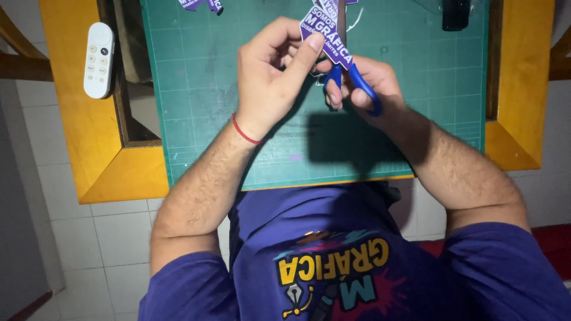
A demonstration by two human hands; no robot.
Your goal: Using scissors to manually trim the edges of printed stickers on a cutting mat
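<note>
My left hand [270,74] pinches a purple printed paper piece [324,32] between thumb and fingers, above a green cutting mat [202,119]. My right hand [369,86] has its fingers through the blue handles of a pair of scissors [357,80]. The scissor blades point away from me and run into the purple piece, mostly hidden behind it. A red string bracelet sits on my left wrist.
More purple cut pieces [202,5] lie at the mat's far edge. A black object [456,15] rests at the far right of the mat. A white remote control [99,59] lies on the yellow wooden table frame [77,137] to the left. White floor tiles show below.
</note>
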